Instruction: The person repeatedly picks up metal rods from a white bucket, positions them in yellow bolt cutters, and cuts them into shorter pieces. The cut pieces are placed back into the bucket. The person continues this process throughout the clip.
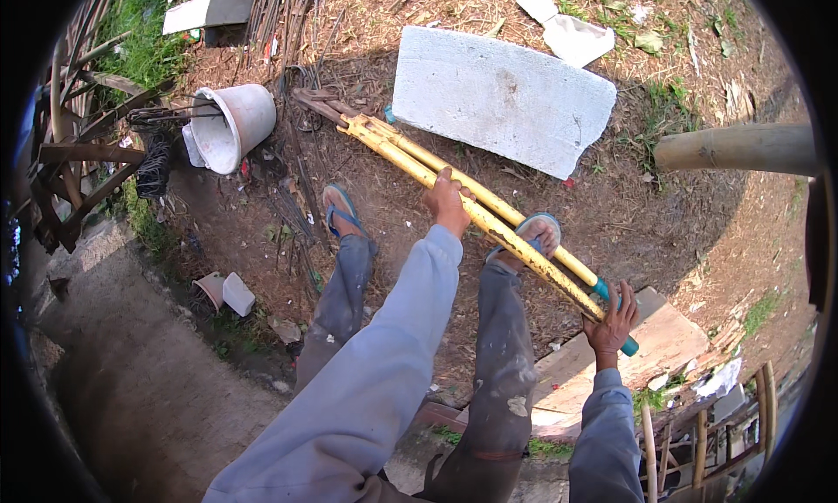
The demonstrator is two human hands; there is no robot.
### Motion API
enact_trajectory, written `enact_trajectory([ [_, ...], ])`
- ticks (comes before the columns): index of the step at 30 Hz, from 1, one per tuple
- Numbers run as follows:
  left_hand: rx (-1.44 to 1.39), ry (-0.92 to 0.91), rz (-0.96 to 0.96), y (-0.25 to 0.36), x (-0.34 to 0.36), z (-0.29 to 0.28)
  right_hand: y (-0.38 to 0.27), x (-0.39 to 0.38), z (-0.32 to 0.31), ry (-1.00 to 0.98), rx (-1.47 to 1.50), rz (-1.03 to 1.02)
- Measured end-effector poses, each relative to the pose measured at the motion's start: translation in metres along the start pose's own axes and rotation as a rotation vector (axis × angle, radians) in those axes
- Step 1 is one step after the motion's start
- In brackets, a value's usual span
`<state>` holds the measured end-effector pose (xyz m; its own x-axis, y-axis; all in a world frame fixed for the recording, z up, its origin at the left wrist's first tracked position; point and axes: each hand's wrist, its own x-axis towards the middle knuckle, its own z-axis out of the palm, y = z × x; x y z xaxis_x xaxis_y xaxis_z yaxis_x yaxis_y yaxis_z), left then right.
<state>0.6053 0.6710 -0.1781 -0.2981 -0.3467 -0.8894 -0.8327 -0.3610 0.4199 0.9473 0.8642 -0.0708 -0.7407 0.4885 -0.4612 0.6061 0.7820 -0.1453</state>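
Note:
A long bolt cutter point(497, 230) with worn yellow handles slants across the ground before me. Its rusty brown jaws point(319, 103) point to the far left, and the handles lie close together. My left hand point(448, 202) is wrapped round the lower handle near its middle. Down at the near right end, my right hand point(611, 321) grips the handle ends by their teal grips point(628, 346). Part of the grips is hidden by the fingers. The handles pass over my right foot point(539, 234), which wears a blue flip-flop.
Beyond the cutter lies a white foam slab point(504, 97). A white bucket point(249, 123) is tipped over at the left, near thin rods point(284, 23) and piled scrap wood point(83, 154). A bamboo pole point(742, 149) juts in at the right. A flat board point(646, 346) rests below my right hand.

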Motion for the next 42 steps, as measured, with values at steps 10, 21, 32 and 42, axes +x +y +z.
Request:
enact_trajectory([
  [10,0.292,-0.084,0.098,0.001,0.029,-0.015,0.02,0.016,0.038,-0.196,0.017,0.042],
  [21,1.231,0.131,1.261,0.271,0.172,-0.091,-0.047,-0.017,-0.074,-0.358,-0.034,0.18],
  [32,1.461,-0.441,1.284,0.35,0.285,-0.077,-0.181,-0.03,-0.253,-0.515,-0.246,0.371],
  [42,1.453,-0.535,1.021,0.346,0.294,-0.084,-0.454,0.028,-0.485,-1.103,-0.399,0.924],
])
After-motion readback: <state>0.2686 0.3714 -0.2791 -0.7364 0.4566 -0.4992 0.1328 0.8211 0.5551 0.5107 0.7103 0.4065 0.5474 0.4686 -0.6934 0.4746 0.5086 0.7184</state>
